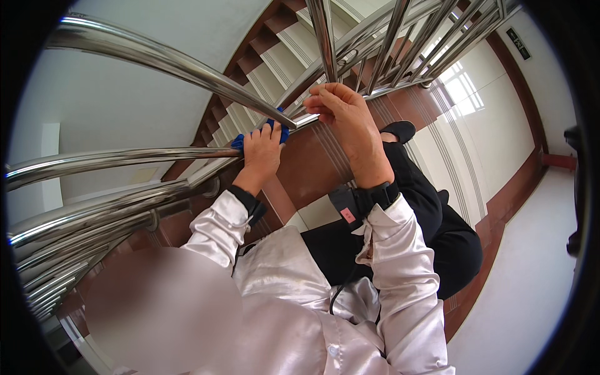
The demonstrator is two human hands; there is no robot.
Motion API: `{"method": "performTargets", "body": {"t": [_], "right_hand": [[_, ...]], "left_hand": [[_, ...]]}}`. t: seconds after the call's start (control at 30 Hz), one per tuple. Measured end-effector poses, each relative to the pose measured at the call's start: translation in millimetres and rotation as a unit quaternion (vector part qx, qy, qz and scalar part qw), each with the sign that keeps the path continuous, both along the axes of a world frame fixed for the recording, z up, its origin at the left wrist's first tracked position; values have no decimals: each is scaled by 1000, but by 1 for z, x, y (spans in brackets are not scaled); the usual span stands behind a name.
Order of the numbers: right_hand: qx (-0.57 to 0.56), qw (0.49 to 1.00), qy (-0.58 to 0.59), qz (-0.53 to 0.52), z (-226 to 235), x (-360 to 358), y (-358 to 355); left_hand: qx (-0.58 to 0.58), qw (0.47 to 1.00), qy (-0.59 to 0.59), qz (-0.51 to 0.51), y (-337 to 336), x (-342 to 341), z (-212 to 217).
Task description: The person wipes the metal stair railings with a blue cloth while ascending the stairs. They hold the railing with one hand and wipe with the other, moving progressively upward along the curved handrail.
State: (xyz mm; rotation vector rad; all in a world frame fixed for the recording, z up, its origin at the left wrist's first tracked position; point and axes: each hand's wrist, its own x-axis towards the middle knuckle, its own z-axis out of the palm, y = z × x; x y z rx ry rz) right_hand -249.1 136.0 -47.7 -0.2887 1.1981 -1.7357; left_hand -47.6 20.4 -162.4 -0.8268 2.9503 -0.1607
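Observation:
My left hand (262,152) presses a crumpled blue cloth (237,142) around the lower end of a shiny metal railing post, its fingers closed over the fabric. Part of the cloth is hidden under the fingers. To the right, my right hand (342,107) is raised beside the metal balusters (324,44), fingers loosely bent and apart, with nothing visible in them. A bottom rail (306,119) runs below both hands along the edge of the stairs.
More metal railing bars (94,161) stretch off to the left. Tiled steps (284,53) lie beyond the railing. A brown-edged landing (312,165) is beneath me, with pale striped steps (450,150) and a white wall (531,269) to the right.

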Motion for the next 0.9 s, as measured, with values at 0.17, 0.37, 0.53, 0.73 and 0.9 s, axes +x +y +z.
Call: {"method": "performTargets", "body": {"t": [0.17, 0.37, 0.53, 0.73, 0.9], "right_hand": [[14, 1000, -1, -2, -5, -1, -4], [25, 1000, 3, -12, -30, -5, -10], [77, 995, 56, 22, -57, -1, -17], [133, 972, 153, 120, -73, 12, -33], [98, 984, 126, 76, -66, 5, -38]], "left_hand": [[146, 987, -9, 65, -19, -24, -2], [181, 979, -30, 89, -25, -30, 4], [-31, 998, 44, -18, 2, 5, 3], [191, 967, -12, 167, -15, -22, 27], [293, 915, 24, 276, -47, -37, 11]]}}
